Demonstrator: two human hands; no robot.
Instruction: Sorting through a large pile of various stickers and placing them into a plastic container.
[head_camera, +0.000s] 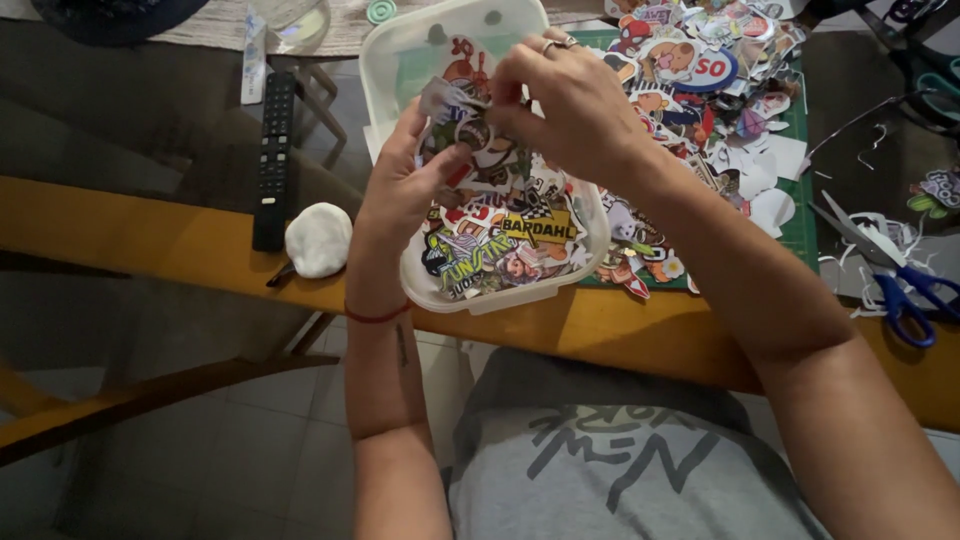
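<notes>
Just sticker between both hands

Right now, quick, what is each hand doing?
Left hand: closed, pinching a small cut-out sticker over the clear plastic box.
Right hand: closed, fingertips pinching the same sticker from the other side.

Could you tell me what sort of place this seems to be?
Probably a home craft table: a TV remote, blue-handled scissors among paper scraps, and a clear plastic tub full of cut-out stickers.
</notes>
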